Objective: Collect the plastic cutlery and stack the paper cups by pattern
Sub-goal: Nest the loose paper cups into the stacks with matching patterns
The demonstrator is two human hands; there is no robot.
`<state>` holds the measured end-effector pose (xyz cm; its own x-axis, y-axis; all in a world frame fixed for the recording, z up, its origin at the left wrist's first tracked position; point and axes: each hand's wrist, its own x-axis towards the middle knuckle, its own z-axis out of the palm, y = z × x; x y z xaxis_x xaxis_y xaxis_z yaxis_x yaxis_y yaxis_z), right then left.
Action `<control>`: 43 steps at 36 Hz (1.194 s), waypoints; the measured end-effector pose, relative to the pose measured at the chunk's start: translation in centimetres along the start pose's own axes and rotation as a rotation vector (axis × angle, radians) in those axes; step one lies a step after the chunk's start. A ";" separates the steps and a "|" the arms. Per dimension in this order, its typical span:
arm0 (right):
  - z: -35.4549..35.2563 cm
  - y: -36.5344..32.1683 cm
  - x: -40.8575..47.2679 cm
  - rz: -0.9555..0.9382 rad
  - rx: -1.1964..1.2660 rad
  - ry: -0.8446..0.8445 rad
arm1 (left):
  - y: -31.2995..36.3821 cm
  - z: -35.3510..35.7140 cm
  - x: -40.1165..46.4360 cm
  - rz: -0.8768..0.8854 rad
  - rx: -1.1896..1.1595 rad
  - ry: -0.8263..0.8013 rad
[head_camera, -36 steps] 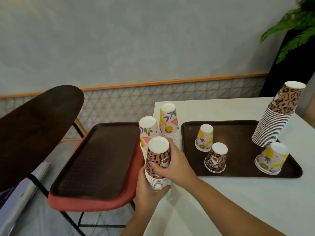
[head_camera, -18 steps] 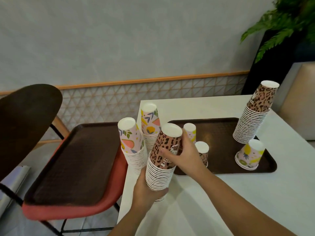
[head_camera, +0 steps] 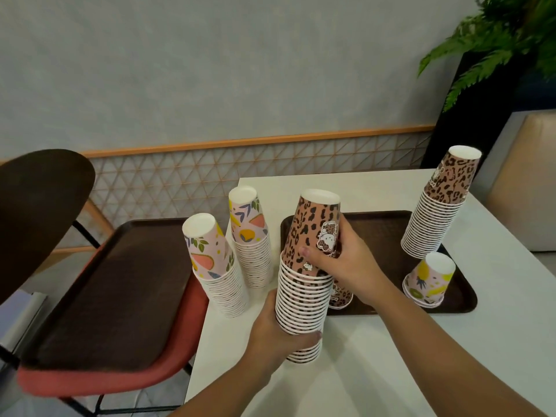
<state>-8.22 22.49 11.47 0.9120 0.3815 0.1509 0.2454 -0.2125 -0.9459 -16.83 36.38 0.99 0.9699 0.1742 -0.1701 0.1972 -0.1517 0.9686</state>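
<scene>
A tall stack of upside-down leopard-print cups (head_camera: 304,296) leans over the white table's (head_camera: 361,371) front left part. My left hand (head_camera: 276,329) grips the stack's lower rims, and my right hand (head_camera: 346,263) wraps its top cup. Behind my right hand, a single leopard cup (head_camera: 341,293) on the brown tray (head_camera: 385,230) is mostly hidden. A second leopard stack (head_camera: 436,212) leans at the tray's right. In front of that stack stands a single fruit-print cup (head_camera: 430,278). Two fruit-print stacks (head_camera: 216,266) (head_camera: 251,236) stand at the table's left edge. No cutlery is visible.
An empty brown tray (head_camera: 114,290) lies on a red chair seat (head_camera: 120,383) left of the table. The chair's dark backrest (head_camera: 39,212) rises at far left. A potted plant (head_camera: 505,40) on a black stand is at the back right.
The leopard stack held in both hands has been lifted a little and moved right, away from the fruit stacks. My view has swung left, closer to the cups.
</scene>
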 end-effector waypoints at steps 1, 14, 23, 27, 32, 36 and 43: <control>-0.1 0.0 0.1 -0.004 0.006 0.003 | 0.2 0.0 0.0 0.002 0.003 -0.001; -1.5 -1.6 1.5 -0.024 0.228 0.101 | 1.0 0.4 0.7 0.012 0.036 0.012; -3.8 0.4 3.7 -0.066 0.506 0.449 | 1.0 -0.4 1.3 0.004 0.029 -0.003; -3.9 3.6 3.7 0.000 0.378 0.482 | 0.6 -0.9 1.5 -0.002 0.010 -0.012; -2.9 7.5 3.1 0.064 0.165 0.401 | 0.6 -1.1 2.1 0.020 0.039 -0.009; -1.9 10.2 2.4 0.125 0.014 0.252 | 0.6 -0.9 2.4 0.031 0.025 -0.005; -1.5 14.0 1.4 0.279 -0.069 0.137 | 0.7 -0.4 2.7 0.031 0.008 0.001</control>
<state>-3.01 18.74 -1.11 0.9819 0.1759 -0.0696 -0.0029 -0.3538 -0.9353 -14.13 37.11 1.31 0.9754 0.1702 -0.1399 0.1681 -0.1650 0.9719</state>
